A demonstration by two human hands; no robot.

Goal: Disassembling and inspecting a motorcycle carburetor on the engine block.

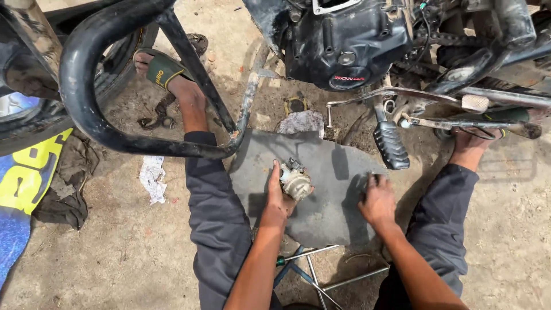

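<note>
item, far left: blue and yellow printed sheet (23, 189) lying on the dirt floor, a dark crumpled rag (66, 195) beside it. above, a black tubular steel crash guard (103, 97) of the motorcycle, and a foot in a green strapped sandal (163, 69) behind it. a scrap of white crumpled paper (152, 178) lies near the knee.

item, centre: flat dark grey mat (327, 212) spread on the ground between the legs. on it, a small greyish cast-metal carburettor-like part (295, 182), grimy, with fittings on top. left hand (278, 195) is closed around its left side, thumb up. judged: rigid, dense for its size, probably oily and slick; best gripped around the round body, not the thin top fittings, which look breakable.

item, lower centre: thin steel cross-shaped wrench (315, 275) on the floor, partly under the mat.

item, right of centre: right hand (376, 201) pressed on the mat, fingers curled; whether it pinches something small i cannot tell. hands well apart.

item, above: black engine casing (344, 46), ribbed black footpeg (391, 144).

containers: none in view.
</note>
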